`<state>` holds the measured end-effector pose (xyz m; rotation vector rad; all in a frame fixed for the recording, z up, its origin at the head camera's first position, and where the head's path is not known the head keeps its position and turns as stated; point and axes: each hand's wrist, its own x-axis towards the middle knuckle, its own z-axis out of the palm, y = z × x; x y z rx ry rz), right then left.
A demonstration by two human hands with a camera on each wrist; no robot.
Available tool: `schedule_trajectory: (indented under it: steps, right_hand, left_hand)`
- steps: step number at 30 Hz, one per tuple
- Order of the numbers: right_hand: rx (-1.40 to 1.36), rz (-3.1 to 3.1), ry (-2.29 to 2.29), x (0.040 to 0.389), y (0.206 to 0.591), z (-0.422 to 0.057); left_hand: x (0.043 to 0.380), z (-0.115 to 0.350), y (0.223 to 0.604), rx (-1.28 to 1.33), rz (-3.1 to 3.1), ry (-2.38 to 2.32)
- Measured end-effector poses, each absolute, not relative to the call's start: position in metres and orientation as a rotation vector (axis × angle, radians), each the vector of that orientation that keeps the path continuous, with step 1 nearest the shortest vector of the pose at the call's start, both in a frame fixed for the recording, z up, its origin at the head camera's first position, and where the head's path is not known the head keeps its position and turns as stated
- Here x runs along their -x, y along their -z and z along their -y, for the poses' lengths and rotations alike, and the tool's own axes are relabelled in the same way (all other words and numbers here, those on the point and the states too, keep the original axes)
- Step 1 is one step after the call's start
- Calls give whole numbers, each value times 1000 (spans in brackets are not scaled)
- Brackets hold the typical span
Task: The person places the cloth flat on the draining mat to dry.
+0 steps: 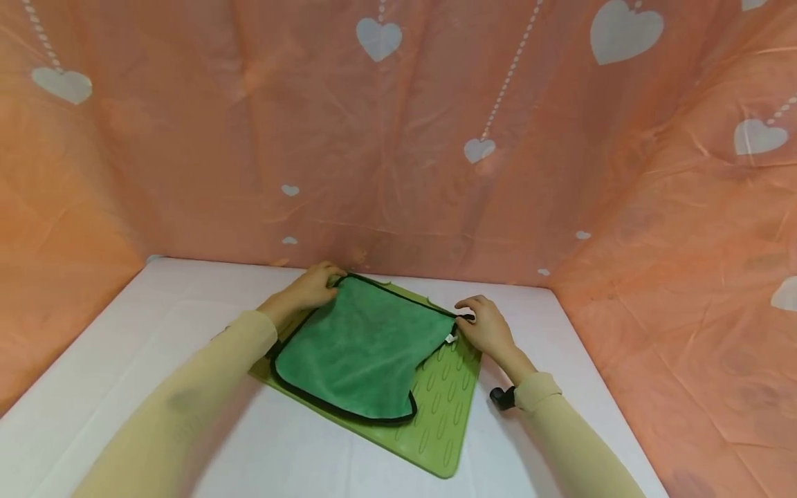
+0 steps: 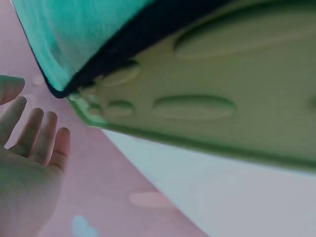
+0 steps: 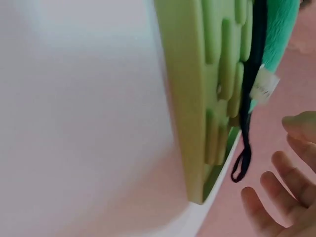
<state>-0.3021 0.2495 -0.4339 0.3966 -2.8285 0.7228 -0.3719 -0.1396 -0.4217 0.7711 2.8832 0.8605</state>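
Observation:
A green cloth [image 1: 361, 346] with a black border lies spread over a lime-green ridged mat [image 1: 438, 415]. Its right side is folded or bent inward, so the mat's raised oval ridges show there. My left hand [image 1: 314, 287] is at the cloth's far left corner; the left wrist view shows its thumb and fingers apart, beside the corner. At the far right corner is my right hand [image 1: 488, 328], fingers spread next to a black hanging loop [image 3: 242, 163]. A white tag [image 3: 264, 85] sticks out from the cloth near that loop.
The mat lies at an angle on a white table [image 1: 205, 304]. Orange curtains [image 1: 386, 138] printed with pale hearts stand behind the table and along both sides. A black wrist-worn device [image 1: 503, 398] sits at the right sleeve cuff.

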Motion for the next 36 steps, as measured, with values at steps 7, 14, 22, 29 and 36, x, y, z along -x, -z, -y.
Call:
schedule_trajectory:
  steps: [7,14,22,29,36]
  right_hand:
    - [-604,2733,-747,273,428,-245]
    - [-849,2643,-942,244,428,-231]
    - [-1135,2623,-1111,219,441,-220]
    - [-1393,2654,-1064,211,451,-215]
    - [-1421,2778,-975,211,452,-212]
  left_hand:
    - [340,145,415,-967,-2836,-863]
    - [302,156,415,-1067,-2806,-852]
    - [265,174,426,-1118,-2777,-752]
    - [247,198,433,-1254,-2699,-672]
    - [242,214,437,-1224,-2662,-684]
